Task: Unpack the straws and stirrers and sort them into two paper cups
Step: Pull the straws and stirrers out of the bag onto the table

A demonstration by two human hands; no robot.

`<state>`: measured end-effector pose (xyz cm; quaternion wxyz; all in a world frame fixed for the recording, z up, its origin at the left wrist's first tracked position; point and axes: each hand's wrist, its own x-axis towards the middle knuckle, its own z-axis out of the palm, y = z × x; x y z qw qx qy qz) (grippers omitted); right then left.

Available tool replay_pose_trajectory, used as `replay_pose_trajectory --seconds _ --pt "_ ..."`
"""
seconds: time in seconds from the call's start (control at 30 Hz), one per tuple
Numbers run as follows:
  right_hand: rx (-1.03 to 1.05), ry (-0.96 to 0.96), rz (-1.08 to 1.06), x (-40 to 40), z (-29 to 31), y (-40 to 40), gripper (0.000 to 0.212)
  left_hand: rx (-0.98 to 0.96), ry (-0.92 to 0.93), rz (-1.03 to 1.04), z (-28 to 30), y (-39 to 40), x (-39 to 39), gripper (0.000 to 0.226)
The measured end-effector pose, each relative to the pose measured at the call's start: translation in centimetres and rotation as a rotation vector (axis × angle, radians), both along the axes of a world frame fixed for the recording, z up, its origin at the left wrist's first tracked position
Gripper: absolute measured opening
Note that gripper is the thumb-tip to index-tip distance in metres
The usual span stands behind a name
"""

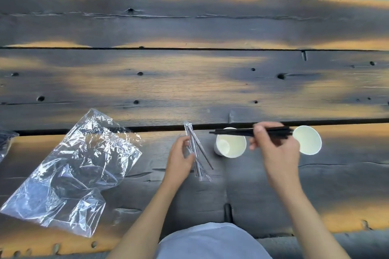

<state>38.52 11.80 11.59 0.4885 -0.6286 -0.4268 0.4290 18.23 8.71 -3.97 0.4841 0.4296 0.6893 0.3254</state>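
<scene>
At the bottom centre of the frame a pale garment point(212, 242) shows, with both bare forearms reaching up from it over the dark, weathered wooden worktop point(189, 82). At lower left lies a crumpled clear plastic bag point(71, 172), flat on the planks. The left hand point(180, 159) rests at the middle of the frame, its fingers point(185, 140) loosely curled against a small heap of wrapped straws point(196, 151) lying on the wood; whether they actually pinch one I cannot tell. Right of it, the right hand point(277, 149) pinches a bundle of black stirrers point(237, 132) held level above the left paper cup point(230, 143). The right paper cup point(307, 140) stands just beyond that hand's knuckles, toward the right
</scene>
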Motion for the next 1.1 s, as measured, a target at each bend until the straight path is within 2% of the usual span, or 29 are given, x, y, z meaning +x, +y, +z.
replay_pose_trajectory --seconds 0.1,0.17,0.33,0.47,0.57,0.63,0.67,0.83,0.9,1.0,1.1 --pt "-0.059 -0.062 0.004 2.8 -0.7 1.5 0.01 -0.164 0.02 0.226 -1.8 0.6 0.0 0.028" --pt "-0.143 -0.096 0.046 3.5 -2.2 1.9 0.011 -0.228 0.057 0.278 -2.6 0.7 0.3 0.027" --pt "-0.266 -0.156 0.132 2.6 -5.8 2.6 0.018 -0.315 0.069 0.297 -3.9 0.5 0.9 0.024" --pt "-0.287 -0.166 0.158 1.9 -6.7 3.2 0.005 -0.36 0.057 0.33 -4.3 0.0 1.0 0.021" --pt "-0.272 -0.129 0.121 2.4 -6.6 2.9 0.016 -0.378 0.089 0.33 -4.5 0.1 1.3 0.016" --pt "-0.267 -0.082 0.066 2.9 -5.9 2.5 0.023 -0.397 0.138 0.33 -4.4 0.6 1.7 0.005" --pt "-0.261 -0.052 0.024 3.0 -5.5 2.1 0.025 -0.402 0.172 0.326 -4.1 1.0 2.0 0.007" --pt "-0.201 0.063 -0.218 3.5 -4.3 -0.1 0.014 -0.496 0.353 0.308 -2.1 4.0 5.3 0.061" --pt "-0.192 0.114 -0.294 3.6 -4.2 -1.2 0.015 -0.511 0.459 0.239 -1.9 4.7 6.4 0.068" --pt "-0.223 0.234 -0.43 3.8 -5.1 -2.9 0.017 -0.437 0.573 0.115 -2.3 4.4 6.6 0.046" --pt "-0.324 0.32 -0.532 3.7 -7.2 -5.0 0.02 -0.344 0.571 0.054 -2.5 3.7 5.7 0.021"
